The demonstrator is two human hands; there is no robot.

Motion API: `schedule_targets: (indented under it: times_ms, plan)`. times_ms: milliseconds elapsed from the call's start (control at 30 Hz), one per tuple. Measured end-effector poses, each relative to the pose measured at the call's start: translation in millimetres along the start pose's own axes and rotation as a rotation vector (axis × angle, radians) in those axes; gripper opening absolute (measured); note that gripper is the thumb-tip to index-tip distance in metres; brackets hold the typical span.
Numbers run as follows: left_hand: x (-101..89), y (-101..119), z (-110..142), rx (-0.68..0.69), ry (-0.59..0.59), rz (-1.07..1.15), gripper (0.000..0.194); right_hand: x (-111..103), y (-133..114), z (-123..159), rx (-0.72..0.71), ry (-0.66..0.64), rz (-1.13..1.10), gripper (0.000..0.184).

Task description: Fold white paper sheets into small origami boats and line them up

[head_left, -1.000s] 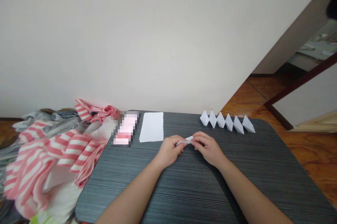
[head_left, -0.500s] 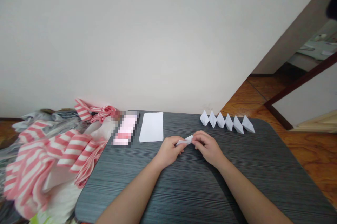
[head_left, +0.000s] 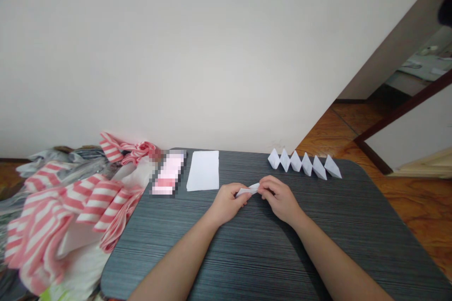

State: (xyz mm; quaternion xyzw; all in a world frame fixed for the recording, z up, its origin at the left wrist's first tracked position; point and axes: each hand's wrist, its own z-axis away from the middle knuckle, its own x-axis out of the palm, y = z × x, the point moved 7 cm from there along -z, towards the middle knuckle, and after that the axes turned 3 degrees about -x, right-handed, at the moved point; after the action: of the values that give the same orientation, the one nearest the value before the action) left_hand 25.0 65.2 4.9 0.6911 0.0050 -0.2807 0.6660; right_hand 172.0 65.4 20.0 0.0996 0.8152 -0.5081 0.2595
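A small folded piece of white paper (head_left: 248, 190) is pinched between both hands just above the dark striped table (head_left: 247, 254). My left hand (head_left: 228, 203) grips its left end with curled fingers. On the right end, my right hand (head_left: 278, 199) presses thumb and fingers together. Most of the paper is hidden inside the fingers. A stack of flat white sheets (head_left: 204, 170) lies just beyond my left hand. A row of several folded white paper boats (head_left: 304, 164) stands at the table's far right.
A pink blurred packet (head_left: 168, 173) lies left of the white sheets. Red-and-white striped cloth and grey fabric (head_left: 67, 207) are piled off the table's left edge. A white wall rises behind the table. Wooden floor (head_left: 416, 197) and a doorway are on the right.
Almost nothing differs; the fingers of both hands shift slightly on the folded paper, which stays in the same place.
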Motion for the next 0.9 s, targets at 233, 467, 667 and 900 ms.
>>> schedule_targets:
  times_ms: [233, 467, 667, 900]
  plan:
    - [1.3, -1, 0, -0.011, 0.003, 0.088, 0.028, 2, -2, 1, -0.028, -0.036, 0.023, 0.015]
    - [5.3, -7, -1, -0.051, -0.019, 0.15, 0.034, 5, -2, 2, -0.002, -0.046, 0.008, 0.015]
    - [4.5, -5, 0, -0.061, -0.025, 0.205, 0.036, 9, 7, 5, 0.088, -0.031, -0.093, 0.011]
    - [4.8, -3, 0, -0.048, -0.045, 0.2, 0.034, 11, 16, 8, 0.148, -0.012, -0.127, 0.009]
